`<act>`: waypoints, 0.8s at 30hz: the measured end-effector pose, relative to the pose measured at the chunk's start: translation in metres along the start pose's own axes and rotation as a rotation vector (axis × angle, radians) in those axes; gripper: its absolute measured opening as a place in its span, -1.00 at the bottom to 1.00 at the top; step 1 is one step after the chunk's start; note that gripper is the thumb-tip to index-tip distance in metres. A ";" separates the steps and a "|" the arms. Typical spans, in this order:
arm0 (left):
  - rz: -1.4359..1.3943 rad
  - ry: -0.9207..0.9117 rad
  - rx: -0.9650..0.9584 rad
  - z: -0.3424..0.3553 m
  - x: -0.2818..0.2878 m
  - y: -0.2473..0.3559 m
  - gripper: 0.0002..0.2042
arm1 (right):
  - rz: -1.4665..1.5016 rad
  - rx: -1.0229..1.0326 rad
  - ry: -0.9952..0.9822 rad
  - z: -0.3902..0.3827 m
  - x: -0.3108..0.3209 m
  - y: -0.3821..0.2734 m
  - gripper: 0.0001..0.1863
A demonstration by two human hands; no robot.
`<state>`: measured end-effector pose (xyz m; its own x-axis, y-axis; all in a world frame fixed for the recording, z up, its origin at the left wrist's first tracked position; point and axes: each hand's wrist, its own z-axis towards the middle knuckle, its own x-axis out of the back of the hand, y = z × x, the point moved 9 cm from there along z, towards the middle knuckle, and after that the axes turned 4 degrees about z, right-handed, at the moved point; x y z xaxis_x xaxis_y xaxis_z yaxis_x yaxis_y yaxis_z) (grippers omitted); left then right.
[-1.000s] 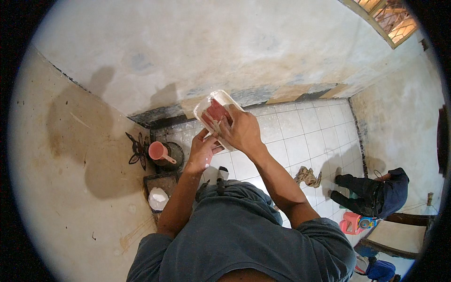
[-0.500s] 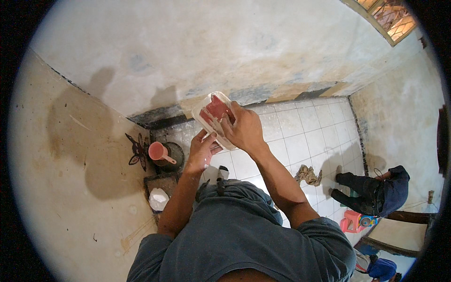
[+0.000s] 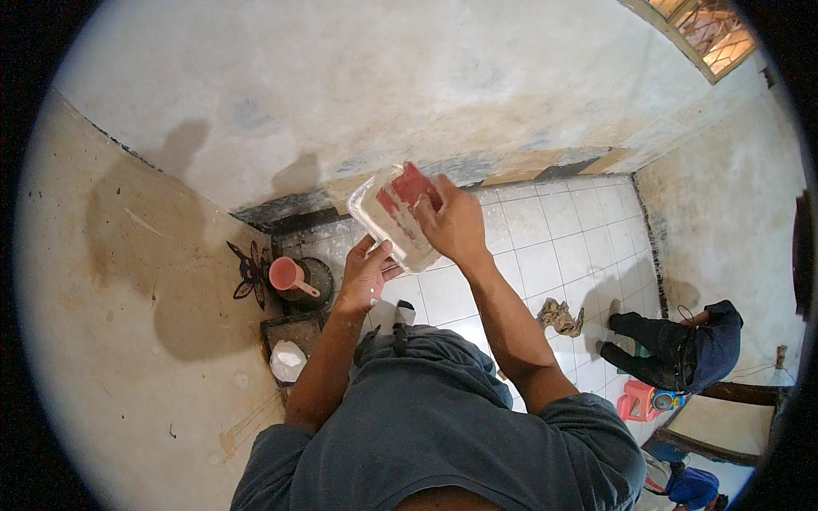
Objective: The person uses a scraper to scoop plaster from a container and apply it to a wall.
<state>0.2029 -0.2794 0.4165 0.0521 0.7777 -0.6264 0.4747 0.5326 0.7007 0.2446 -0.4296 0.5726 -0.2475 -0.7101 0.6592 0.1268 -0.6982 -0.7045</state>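
My left hand (image 3: 364, 278) is closed on the lower edge of a shallow white plastic tub (image 3: 361, 209), held tilted before me. Pale, wet-looking paste coats its inside. Over the tub, my right hand (image 3: 457, 223) grips a flat red putty scraper (image 3: 406, 188) smeared with the same paste. The scraper covers the tub's upper right part; whether its edge touches the rim, I cannot tell. White specks of paste show on my left wrist.
A pink dipper (image 3: 288, 275) rests on a dark round container at the left corner. Nearby lies a white bag (image 3: 288, 361). A crumpled brown cloth (image 3: 559, 318) lies on the tiled floor. Another person (image 3: 682, 345) stands at right beside a pink stool (image 3: 636, 400).
My right hand and the red scraper have shifted slightly right and up, uncovering more of the tub's inside. My left hand stays in nearly the same place.
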 end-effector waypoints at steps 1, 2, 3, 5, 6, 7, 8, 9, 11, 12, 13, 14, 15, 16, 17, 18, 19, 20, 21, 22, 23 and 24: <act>-0.005 -0.011 -0.004 -0.002 -0.004 0.003 -0.59 | 0.001 0.000 0.000 0.000 -0.001 0.002 -0.81; -0.010 -0.022 -0.008 -0.002 -0.007 0.004 -0.59 | 0.025 -0.007 0.012 0.001 -0.001 0.005 -0.81; -0.010 -0.025 -0.007 -0.001 -0.008 0.004 -0.59 | 0.046 -0.016 0.026 0.000 0.000 0.007 -0.80; -0.011 -0.036 -0.009 0.001 -0.010 0.004 -0.59 | 0.019 -0.012 -0.010 -0.006 -0.008 0.003 -0.80; -0.010 -0.037 -0.010 0.001 -0.010 0.004 -0.59 | -0.004 -0.004 -0.048 -0.007 -0.014 0.001 -0.80; -0.001 -0.022 -0.006 0.001 -0.008 0.003 -0.59 | -0.003 -0.004 -0.047 -0.007 -0.013 0.000 -0.80; 0.007 -0.008 -0.003 0.001 -0.006 0.002 -0.60 | 0.005 0.002 -0.043 -0.006 -0.012 -0.003 -0.79; 0.008 -0.006 -0.003 0.001 -0.005 0.002 -0.60 | 0.013 0.006 -0.042 -0.006 -0.010 -0.005 -0.79; 0.013 0.001 -0.009 0.000 -0.003 0.002 -0.60 | 0.030 -0.007 0.012 -0.001 0.001 -0.004 -0.79; 0.014 0.001 -0.009 -0.001 -0.003 0.003 -0.60 | 0.044 -0.021 0.068 0.001 0.009 -0.001 -0.79; 0.018 -0.006 -0.009 -0.001 -0.005 0.004 -0.60 | 0.045 -0.021 0.068 0.003 0.009 0.003 -0.79; 0.021 -0.012 -0.009 -0.002 -0.006 0.005 -0.60 | 0.012 -0.057 0.061 0.004 0.008 0.010 -0.79; 0.021 -0.013 -0.010 -0.002 -0.007 0.006 -0.60 | -0.022 -0.092 0.054 0.005 0.006 0.016 -0.79; 0.029 -0.015 -0.010 -0.002 -0.007 0.006 -0.60 | -0.023 -0.091 0.054 0.005 0.006 0.016 -0.79; 0.037 -0.017 -0.010 -0.002 -0.007 0.006 -0.60 | 0.005 -0.075 0.057 0.003 0.005 0.015 -0.79; 0.036 -0.016 -0.011 -0.002 -0.006 0.006 -0.60 | 0.033 -0.060 0.057 0.002 0.004 0.011 -0.80; 0.039 -0.011 -0.009 -0.002 -0.005 0.005 -0.59 | 0.033 -0.060 0.056 0.001 0.003 0.009 -0.80; 0.042 -0.007 -0.006 -0.002 -0.003 0.005 -0.59 | 0.014 -0.066 0.030 0.001 0.000 0.005 -0.80; 0.043 -0.008 -0.006 -0.002 -0.003 0.004 -0.59 | -0.006 -0.074 0.006 0.001 -0.002 0.004 -0.80; 0.038 0.000 -0.006 -0.002 -0.002 0.003 -0.58 | -0.006 -0.075 0.007 0.001 -0.003 0.006 -0.80; 0.033 0.008 -0.006 -0.001 -0.001 0.003 -0.58 | -0.005 -0.043 0.020 0.001 -0.005 0.006 -0.80; 0.032 0.009 -0.006 -0.001 0.000 0.003 -0.58 | -0.003 -0.010 0.030 0.001 -0.005 0.003 -0.81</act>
<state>0.2030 -0.2779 0.4191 0.0593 0.7975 -0.6003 0.4673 0.5092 0.7227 0.2472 -0.4283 0.5670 -0.2765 -0.7050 0.6531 0.1165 -0.6992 -0.7054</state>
